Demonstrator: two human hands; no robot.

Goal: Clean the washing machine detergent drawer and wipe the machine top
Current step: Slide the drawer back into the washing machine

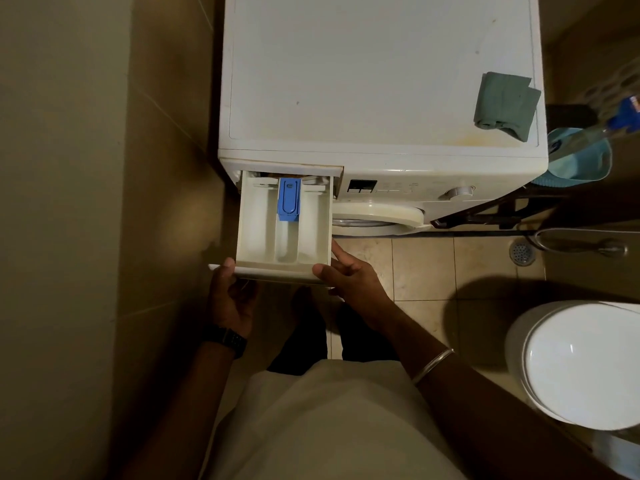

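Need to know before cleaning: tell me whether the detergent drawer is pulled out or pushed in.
Pulled out. The detergent drawer juts from the washing machine, its compartments exposed; both hands hold its front.

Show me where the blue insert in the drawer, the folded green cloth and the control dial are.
blue insert (288,199), head view, middle of its top face.
green cloth (504,105), head view, centre of the folded stack.
control dial (459,192), head view, top of the knob.

Spray bottle (623,116) cut off at right edge, blurred.
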